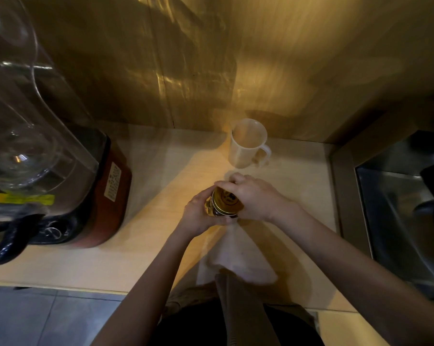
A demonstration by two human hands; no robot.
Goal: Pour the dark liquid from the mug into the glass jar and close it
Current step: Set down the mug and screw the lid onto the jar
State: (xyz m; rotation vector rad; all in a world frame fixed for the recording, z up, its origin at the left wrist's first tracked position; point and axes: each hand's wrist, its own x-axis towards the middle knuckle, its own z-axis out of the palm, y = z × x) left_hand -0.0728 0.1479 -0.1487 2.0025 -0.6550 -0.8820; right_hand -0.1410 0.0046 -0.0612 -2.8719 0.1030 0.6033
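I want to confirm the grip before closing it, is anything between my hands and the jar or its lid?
Nothing visible. The left hand wraps the glass jar directly, and the right hand sits on the gold lid. The white mug stands apart behind.

Glass jar (212, 208) tilted above the counter (161, 176), dark liquid showing through its side. Gold lid (227, 199) with a dark printed emblem on its mouth, apparently seated, hard to confirm. White mug (247, 143) upright farther back near the wall, handle turned right, looking empty, only a faint brownish tint inside.
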